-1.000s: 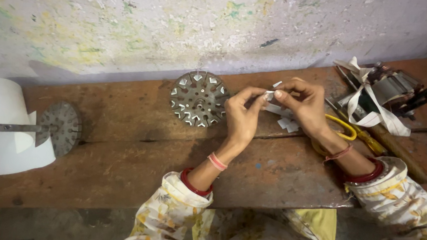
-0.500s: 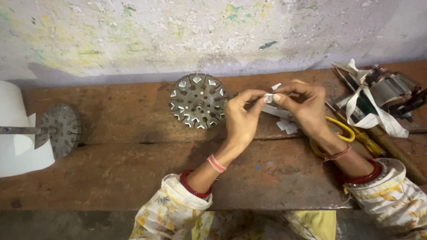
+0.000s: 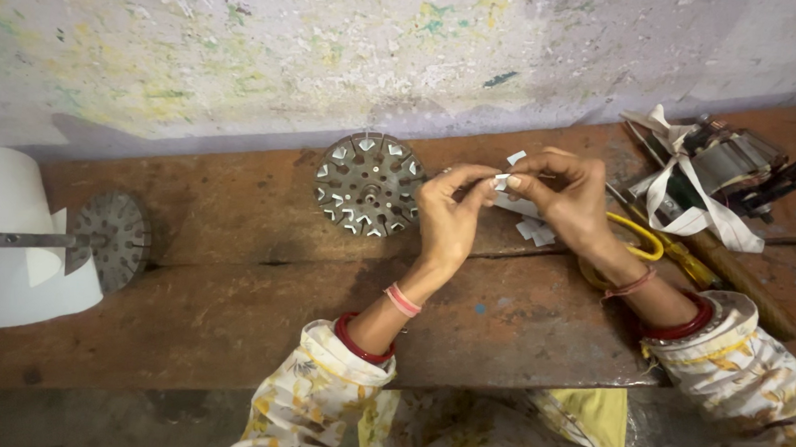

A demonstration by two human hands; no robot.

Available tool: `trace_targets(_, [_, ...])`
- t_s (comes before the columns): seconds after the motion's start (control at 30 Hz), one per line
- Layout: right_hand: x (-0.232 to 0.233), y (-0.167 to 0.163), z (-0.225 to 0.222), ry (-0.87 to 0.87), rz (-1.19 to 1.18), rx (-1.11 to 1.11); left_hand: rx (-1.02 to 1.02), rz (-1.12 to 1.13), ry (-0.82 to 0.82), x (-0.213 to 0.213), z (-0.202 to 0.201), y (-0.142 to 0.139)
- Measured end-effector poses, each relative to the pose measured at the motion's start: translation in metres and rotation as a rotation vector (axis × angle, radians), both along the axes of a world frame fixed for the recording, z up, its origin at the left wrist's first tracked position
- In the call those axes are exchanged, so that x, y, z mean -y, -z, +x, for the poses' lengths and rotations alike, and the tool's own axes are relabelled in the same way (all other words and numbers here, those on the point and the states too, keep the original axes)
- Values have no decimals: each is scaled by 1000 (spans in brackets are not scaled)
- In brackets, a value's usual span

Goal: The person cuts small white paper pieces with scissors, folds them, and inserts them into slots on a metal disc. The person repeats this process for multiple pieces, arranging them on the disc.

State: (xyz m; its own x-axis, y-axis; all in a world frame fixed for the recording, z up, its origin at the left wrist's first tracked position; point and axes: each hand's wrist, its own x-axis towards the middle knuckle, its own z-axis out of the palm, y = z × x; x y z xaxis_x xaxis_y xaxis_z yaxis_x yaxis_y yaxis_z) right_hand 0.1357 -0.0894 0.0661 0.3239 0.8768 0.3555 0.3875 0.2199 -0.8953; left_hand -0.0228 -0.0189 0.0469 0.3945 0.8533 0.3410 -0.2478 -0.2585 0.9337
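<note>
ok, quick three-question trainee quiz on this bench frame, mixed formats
1. True or false: the round slotted metal disc lies flat on the worn wooden bench.
2. What do the left hand and right hand pinch between them?
3. The yellow-handled scissors lie: A) beside the right wrist, B) on the white paper roll.

Key: 1 true; 2 a small white paper strip; 3 A.
</note>
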Motion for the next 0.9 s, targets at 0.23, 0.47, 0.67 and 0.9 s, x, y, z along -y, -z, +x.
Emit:
trace_targets(0.23, [6,-1,-1,39,118,120,-185,152,-36,7,-4,-16])
trace_targets(0.47, [6,-2,-3,-16,112,117,-175,153,-49,7,-5,-15])
trace_targets(0.67, [6,-1,-7,-88,57,-69,-136,156,-57,5,-5,-11])
trace_targets(0.9, [5,4,-6,-150,54,-205,-164,468,-152,11,-12,-22])
